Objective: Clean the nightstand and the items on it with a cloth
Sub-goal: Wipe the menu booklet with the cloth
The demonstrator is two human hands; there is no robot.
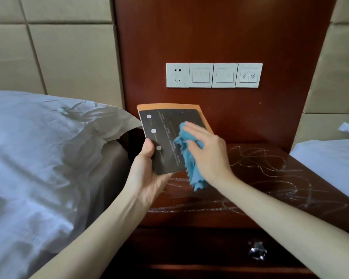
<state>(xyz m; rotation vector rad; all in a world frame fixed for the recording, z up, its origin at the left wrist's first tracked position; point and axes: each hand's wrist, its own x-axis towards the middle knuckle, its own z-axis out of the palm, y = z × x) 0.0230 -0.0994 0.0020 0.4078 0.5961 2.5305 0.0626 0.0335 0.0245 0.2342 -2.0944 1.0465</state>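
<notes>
Booklet (165,125), dark cover w/ orange edge, is held tilted above nightstand (270,178), in front of wood back panel. Left hand (147,178) grips its lower-left corner, thumb on cover. Right hand (208,152) presses blue cloth (189,168) against cover's right side, fingers straight; cloth end hangs below booklet. Nightstand top has pale streaks. Pillow (48,137) at left.

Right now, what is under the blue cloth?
The dark card, gripped by the left hand; the right hand presses the blue cloth flat onto it. Whatever print lies beneath the cloth is covered.
</notes>
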